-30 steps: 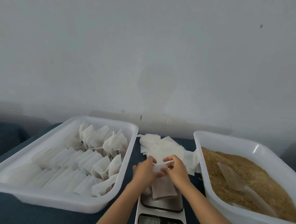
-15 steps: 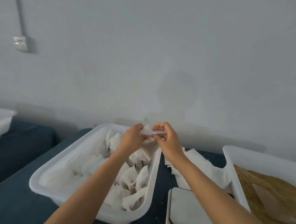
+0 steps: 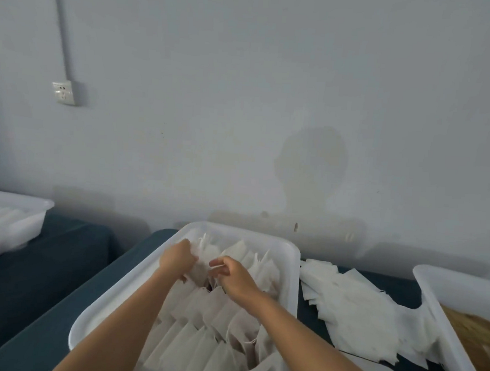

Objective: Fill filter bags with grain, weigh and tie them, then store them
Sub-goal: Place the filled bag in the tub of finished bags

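Both my hands are over the white storage tray (image 3: pixel 290 262), which holds several rows of filled white filter bags (image 3: pixel 215 321). My left hand (image 3: pixel 177 258) and my right hand (image 3: pixel 232 273) together hold one filled filter bag (image 3: pixel 201 268) low among the back rows. My right fingers pinch its drawstring; my left fingers curl round its left side. A heap of flat empty filter bags (image 3: pixel 354 304) lies on the dark table to the right. The grain tray (image 3: pixel 443 300) shows at the right edge, brown grain (image 3: pixel 478 334) inside. A corner of the white scale (image 3: pixel 370 370) peeks out under my right forearm.
A second white tray (image 3: pixel 15 220) stands on a dark surface at far left. A gap separates that surface from the dark blue table (image 3: pixel 58 317). The grey wall runs close behind the trays, with a socket (image 3: pixel 64 92) on it.
My hands lifted the bag off the scale, carried it left over the storage tray, and have now lowered it among the stored bags. The view swung left.
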Motion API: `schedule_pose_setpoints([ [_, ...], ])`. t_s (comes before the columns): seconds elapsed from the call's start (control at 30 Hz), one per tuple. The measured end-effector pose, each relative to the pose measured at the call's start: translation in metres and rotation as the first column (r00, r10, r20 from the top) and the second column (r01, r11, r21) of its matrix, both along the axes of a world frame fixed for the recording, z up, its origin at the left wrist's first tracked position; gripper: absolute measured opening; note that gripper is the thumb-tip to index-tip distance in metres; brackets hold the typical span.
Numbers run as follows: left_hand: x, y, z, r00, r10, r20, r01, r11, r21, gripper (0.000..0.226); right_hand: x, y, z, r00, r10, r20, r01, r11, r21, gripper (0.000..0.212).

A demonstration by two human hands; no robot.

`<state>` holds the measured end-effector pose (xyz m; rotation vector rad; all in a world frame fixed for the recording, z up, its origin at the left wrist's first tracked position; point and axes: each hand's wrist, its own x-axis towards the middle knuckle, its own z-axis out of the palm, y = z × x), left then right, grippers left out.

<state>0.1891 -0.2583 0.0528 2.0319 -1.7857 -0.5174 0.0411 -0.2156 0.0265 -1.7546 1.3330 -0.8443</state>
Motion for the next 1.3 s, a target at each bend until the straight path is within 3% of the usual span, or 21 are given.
schedule_pose_setpoints([
  [0.13,0.0,-0.007,-0.008,0.966,-0.078,0.245,0.059,0.995,0.084,0.028,0.008,-0.01,-0.014,0.99,0.031,-0.141,-0.022,0.998,0.066,0.038],
  [0.3,0.007,-0.012,-0.014,0.9,-0.169,0.402,0.087,0.973,0.213,0.017,0.017,-0.013,-0.016,0.919,0.227,-0.322,-0.187,0.971,0.149,0.039],
  [0.37,0.011,-0.013,-0.018,0.842,-0.153,0.517,0.062,0.98,0.19,0.012,0.021,-0.012,-0.017,0.873,0.251,-0.417,-0.211,0.967,0.142,0.043],
  [0.4,0.011,-0.013,-0.02,0.803,-0.134,0.581,0.04,0.984,0.171,0.021,0.023,-0.011,-0.017,0.859,0.253,-0.445,-0.216,0.967,0.132,0.044],
  [0.5,0.009,-0.011,-0.02,0.729,-0.086,0.679,0.037,0.996,0.087,0.029,0.02,-0.002,-0.01,0.875,0.211,-0.435,-0.21,0.976,0.05,0.041],
  [0.63,-0.004,-0.005,-0.008,0.748,0.001,0.663,0.076,0.993,-0.087,0.023,-0.017,0.012,0.017,0.98,0.076,-0.186,-0.101,0.986,-0.134,0.031],
  [0.7,-0.018,0.0,0.005,0.805,0.021,0.592,0.132,0.968,-0.214,0.019,-0.049,0.017,0.033,0.996,-0.013,-0.086,-0.007,0.974,-0.224,0.029],
  [0.8,-0.051,0.012,0.022,0.91,-0.054,0.411,0.202,0.923,-0.327,0.014,-0.104,0.022,0.048,0.973,-0.232,0.004,0.223,0.93,-0.293,0.027],
  [0.87,-0.077,0.021,0.031,0.934,-0.112,0.338,0.238,0.904,-0.356,0.013,-0.142,0.024,0.046,0.923,-0.383,0.02,0.373,0.885,-0.277,0.027],
  [0.93,-0.102,0.029,0.035,0.935,-0.169,0.312,0.286,0.879,-0.382,0.013,-0.178,0.025,0.037,0.86,-0.51,-0.031,0.487,0.836,-0.254,0.024],
  [1.03,-0.131,0.038,0.032,0.926,-0.229,0.301,0.337,0.86,-0.383,0.014,-0.224,0.032,0.013,0.764,-0.599,-0.239,0.559,0.8,-0.22,0.022],
  [1.2,-0.154,0.048,0.011,0.913,-0.273,0.304,0.368,0.873,-0.32,0.016,-0.259,0.043,-0.023,0.632,-0.475,-0.613,0.525,0.843,-0.112,0.035],
  [1.3,-0.154,0.048,0.001,0.911,-0.28,0.304,0.366,0.889,-0.277,0.016,-0.259,0.041,-0.032,0.552,-0.429,-0.715,0.518,0.848,-0.11,0.047],
])
